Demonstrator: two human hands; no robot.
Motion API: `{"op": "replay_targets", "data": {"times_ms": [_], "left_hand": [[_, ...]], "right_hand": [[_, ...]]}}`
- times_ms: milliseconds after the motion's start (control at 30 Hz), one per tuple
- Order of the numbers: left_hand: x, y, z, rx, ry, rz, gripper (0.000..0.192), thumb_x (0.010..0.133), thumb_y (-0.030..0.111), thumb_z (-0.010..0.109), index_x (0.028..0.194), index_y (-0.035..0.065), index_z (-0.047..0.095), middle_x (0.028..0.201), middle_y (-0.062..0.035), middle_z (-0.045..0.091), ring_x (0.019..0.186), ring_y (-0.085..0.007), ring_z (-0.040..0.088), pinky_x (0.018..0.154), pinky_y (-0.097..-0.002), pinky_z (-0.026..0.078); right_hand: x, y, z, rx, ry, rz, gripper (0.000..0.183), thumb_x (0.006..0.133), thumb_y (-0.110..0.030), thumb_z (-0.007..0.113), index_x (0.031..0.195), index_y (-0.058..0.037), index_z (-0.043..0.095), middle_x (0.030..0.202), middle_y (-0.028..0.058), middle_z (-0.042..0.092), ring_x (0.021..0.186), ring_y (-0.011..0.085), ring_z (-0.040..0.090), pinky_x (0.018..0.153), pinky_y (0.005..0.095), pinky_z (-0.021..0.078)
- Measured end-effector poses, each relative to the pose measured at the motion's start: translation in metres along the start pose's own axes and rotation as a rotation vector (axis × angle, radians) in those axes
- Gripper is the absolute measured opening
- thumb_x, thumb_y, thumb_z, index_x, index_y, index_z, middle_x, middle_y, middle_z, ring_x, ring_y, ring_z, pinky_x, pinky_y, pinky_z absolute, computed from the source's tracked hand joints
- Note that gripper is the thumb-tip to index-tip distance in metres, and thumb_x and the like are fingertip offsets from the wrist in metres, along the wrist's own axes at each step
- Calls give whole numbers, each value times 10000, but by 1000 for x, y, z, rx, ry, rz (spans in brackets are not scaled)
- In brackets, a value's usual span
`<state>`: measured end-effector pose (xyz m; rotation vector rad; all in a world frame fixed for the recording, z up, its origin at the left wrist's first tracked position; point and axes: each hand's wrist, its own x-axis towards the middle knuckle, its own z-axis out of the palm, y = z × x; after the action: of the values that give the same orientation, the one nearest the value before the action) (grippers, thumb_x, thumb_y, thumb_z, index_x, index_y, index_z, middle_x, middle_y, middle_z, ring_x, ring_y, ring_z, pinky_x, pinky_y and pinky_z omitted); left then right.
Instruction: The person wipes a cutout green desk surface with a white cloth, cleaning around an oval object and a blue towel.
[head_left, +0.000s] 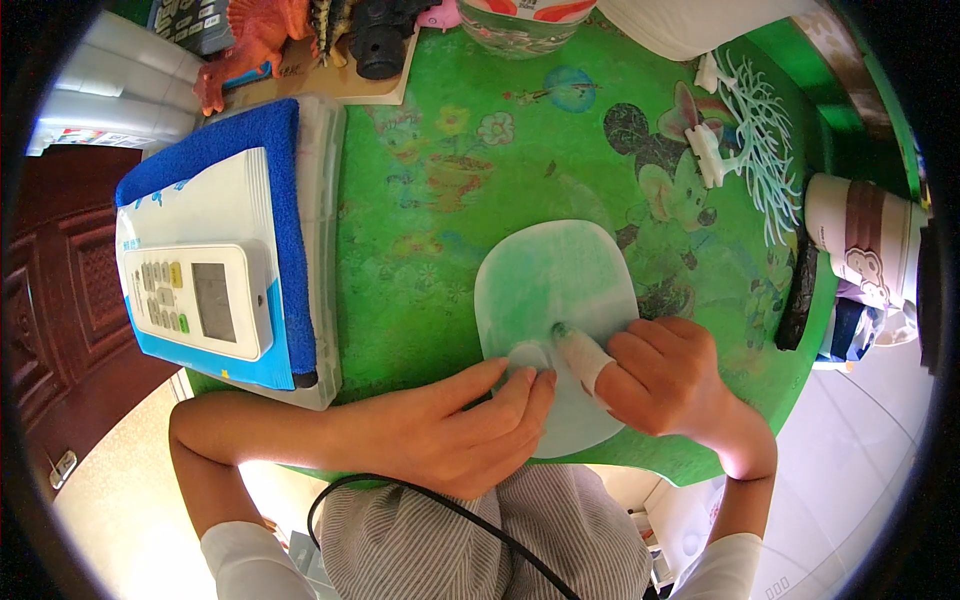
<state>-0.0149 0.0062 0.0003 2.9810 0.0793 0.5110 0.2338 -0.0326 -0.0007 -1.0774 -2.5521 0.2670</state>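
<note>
A rounded pale sheet (555, 285), translucent white with green smears over its upper part, lies on the green table near its front edge. My left hand (480, 427) rests on the sheet's lower left, its fingertips on a small clear round piece (531, 358). With my right hand (652, 375) I touch the middle of the sheet. The index finger is stretched out in a white covering (581, 356) with a dark green tip, and the other fingers are curled. Whether the small piece is part of the sheet, I cannot tell.
On the left, a white remote control (199, 300) lies on a wipes packet (202, 187), a blue cloth (289, 225) and a plastic case (330, 225). Toy figures (262, 37) and a jar (525, 26) stand at the back. White branching plastic pieces (757, 150) and a paper cup (862, 232) are at right.
</note>
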Motion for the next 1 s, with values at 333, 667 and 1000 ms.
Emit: {"op": "replay_targets", "data": {"times_ms": [333, 667, 1000], "left_hand": [[1, 2, 6, -7, 76, -32, 245, 819, 202, 544, 897, 14, 681, 1089, -149, 668, 1021, -234, 570, 877, -337, 525], [1, 1, 2, -5, 13, -7, 220, 860, 202, 607, 988, 54, 707, 1124, -109, 689, 1039, -231, 623, 883, -352, 534], [0, 1, 1, 8, 13, -6, 210, 862, 203, 606, 986, 65, 704, 1132, -104, 689, 1047, -225, 620, 888, -347, 534]], "right_hand": [[-2, 0, 2, -3, 11, 10, 211, 568, -216, 604, 752, -119, 571, 629, -18, 404, 532, 109, 491, 414, 252, 364], [2, 1, -6, -9, -48, -29, 208, 592, -214, 624, 783, -135, 608, 630, -31, 410, 541, 97, 489, 418, 244, 364], [1, 2, -4, 8, -32, -43, 183, 588, -216, 625, 747, -142, 572, 627, -32, 398, 544, 102, 489, 427, 242, 380]]}}
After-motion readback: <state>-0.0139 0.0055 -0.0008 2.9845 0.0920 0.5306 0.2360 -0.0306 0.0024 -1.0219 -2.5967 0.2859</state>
